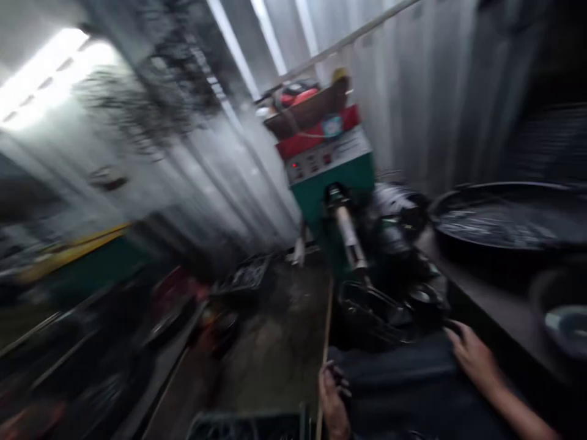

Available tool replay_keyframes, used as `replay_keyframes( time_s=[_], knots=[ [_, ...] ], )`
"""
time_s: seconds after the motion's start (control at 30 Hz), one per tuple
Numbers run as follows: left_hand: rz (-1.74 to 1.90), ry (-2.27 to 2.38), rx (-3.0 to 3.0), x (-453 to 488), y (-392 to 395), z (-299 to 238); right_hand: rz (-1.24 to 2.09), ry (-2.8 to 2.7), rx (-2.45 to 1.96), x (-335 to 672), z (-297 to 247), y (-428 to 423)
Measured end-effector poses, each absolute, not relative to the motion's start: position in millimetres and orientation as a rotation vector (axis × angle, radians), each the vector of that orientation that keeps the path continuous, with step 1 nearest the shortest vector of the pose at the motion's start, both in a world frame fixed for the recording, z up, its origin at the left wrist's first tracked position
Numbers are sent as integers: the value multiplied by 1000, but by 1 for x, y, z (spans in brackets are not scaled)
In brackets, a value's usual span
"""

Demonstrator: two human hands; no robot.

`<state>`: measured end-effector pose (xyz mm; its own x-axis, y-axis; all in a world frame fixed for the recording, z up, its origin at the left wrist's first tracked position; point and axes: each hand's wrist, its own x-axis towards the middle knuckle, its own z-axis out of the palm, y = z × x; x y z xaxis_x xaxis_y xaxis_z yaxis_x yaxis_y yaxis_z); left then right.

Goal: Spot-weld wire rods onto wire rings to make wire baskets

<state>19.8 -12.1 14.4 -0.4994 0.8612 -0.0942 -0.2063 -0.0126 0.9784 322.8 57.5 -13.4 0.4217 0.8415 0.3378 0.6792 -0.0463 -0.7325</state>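
A dark sheet of cloth [398, 379] spreads across the lower right, with a fairly straight far edge. It may be an apron over my lap; the blur hides which. At its left side is my left hand [334, 400], fingers slightly curled and apart, their tips dark. Nothing shows in that hand. My right hand [473, 355] lies at the far right corner of the cloth, fingers bent over the edge and partly hidden. Beyond the cloth is a green machine [337, 183] with a red light, and a pale rod-like part [349, 235] sticks out of it towards me.
Below the rod sits a dark wire-rimmed container [376, 308]. A wide black basin [509, 244] stands at right, near a smaller bowl [566, 324]. At the bottom is a dark crate [247, 425]. Red items lie in a tray [305, 113] atop the machine. Corrugated metal walls stand behind.
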Motion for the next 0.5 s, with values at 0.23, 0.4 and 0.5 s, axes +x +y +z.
replay_keyframes(
  time_s=[0.23,0.4,0.5],
  knots=[
    [1481,1817,848,86,19,9,273,-1200,-1693,349,-28,42],
    [1439,1854,906,109,41,13,253,-1216,-1681,353,-32,35],
    [1426,1899,953,106,53,13,245,-1224,-1674,357,-35,33]
  ],
)
